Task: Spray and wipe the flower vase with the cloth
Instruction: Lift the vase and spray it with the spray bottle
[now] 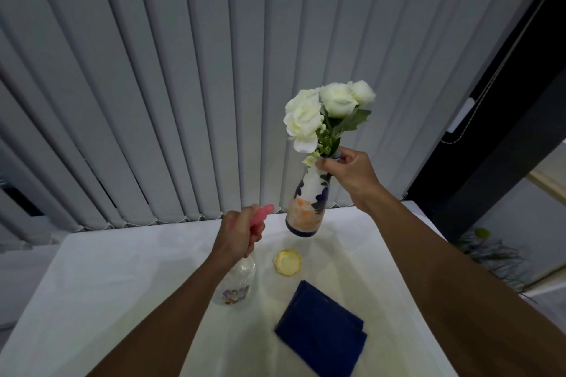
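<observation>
My right hand point(349, 176) grips the neck of a white flower vase point(307, 208) with blue and orange patterns, holding it tilted in the air above the table. White roses point(324, 110) stand in it. My left hand point(239, 234) is closed around the pink trigger head of a clear spray bottle point(235, 283), whose nozzle points toward the vase's lower body. A folded dark blue cloth point(321, 333) lies flat on the table below the vase, untouched.
A small yellow octagonal coaster point(288, 262) lies on the white table point(107, 285) between bottle and cloth. Grey vertical blinds point(183, 86) hang behind the table's far edge. A dark frame and green plant point(490, 254) are at the right.
</observation>
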Available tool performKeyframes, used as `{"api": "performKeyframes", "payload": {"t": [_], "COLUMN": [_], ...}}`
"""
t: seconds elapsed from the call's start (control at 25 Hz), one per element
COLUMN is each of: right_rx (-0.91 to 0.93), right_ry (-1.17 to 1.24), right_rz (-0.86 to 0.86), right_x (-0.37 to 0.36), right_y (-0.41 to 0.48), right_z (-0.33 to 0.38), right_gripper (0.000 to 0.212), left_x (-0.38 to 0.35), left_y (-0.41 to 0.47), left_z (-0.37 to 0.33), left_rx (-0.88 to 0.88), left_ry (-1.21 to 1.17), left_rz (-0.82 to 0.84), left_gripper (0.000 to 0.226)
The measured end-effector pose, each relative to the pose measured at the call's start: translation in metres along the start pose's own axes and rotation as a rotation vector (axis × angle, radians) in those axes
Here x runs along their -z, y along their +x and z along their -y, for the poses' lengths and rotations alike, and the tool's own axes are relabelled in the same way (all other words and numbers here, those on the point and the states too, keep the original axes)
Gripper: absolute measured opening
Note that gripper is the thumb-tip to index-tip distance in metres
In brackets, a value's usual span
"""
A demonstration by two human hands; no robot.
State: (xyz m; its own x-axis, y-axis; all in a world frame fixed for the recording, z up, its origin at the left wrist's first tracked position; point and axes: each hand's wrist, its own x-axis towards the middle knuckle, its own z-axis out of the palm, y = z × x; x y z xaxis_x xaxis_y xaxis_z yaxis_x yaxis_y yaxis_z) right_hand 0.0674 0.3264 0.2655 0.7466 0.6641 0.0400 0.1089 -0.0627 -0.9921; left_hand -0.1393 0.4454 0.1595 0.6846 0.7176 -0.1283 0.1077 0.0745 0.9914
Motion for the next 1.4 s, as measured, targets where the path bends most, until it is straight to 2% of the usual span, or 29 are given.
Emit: {"api": "performKeyframes", "payload": {"t": [0.16,0.32,0.44,0.64,0.88,1.04,1.4], "right_rx": [0.019,0.048,0.085,0.113,0.089,0.068,0.025], "right_ry": [-0.027,-0.066,-0.174,-0.289,-0.266,-0.276,-0.289], "right_rz": [-0.004,-0.045,-0.124,-0.295,-0.287,-0.288,-0.25], "right_x": [-0.004,-0.013,-0.027,-0.057,-0.069,-0.066,-0.054], "right_y": [-0.001,-0.005,-0.004,-0.002,-0.002,-0.003,-0.005], "right_z": [0.005,0.009,0.009,0.009,0.008,0.004,-0.014], "right_gripper": [0.02,0.016,0.025,0.03,0.03,0.031,0.027], "left_x": [0.003,-0.006,-0.02,-0.062,-0.08,-0.072,-0.047], "left_y": [-0.002,-0.012,-0.031,-0.053,-0.061,-0.058,-0.06], "left_z": [0.006,0.005,0.006,0.023,0.023,0.026,0.045], "left_rx": [-0.042,0.036,-0.048,-0.047,-0.034,-0.027,-0.035], "left_ry": [0.035,-0.019,0.067,0.14,0.166,0.136,0.041], "left_rz": [-0.03,-0.212,-0.286,-0.351,-0.513,-0.467,-0.386], "left_gripper": [0.054,0.052,0.059,0.052,0.056,0.051,0.057]}}
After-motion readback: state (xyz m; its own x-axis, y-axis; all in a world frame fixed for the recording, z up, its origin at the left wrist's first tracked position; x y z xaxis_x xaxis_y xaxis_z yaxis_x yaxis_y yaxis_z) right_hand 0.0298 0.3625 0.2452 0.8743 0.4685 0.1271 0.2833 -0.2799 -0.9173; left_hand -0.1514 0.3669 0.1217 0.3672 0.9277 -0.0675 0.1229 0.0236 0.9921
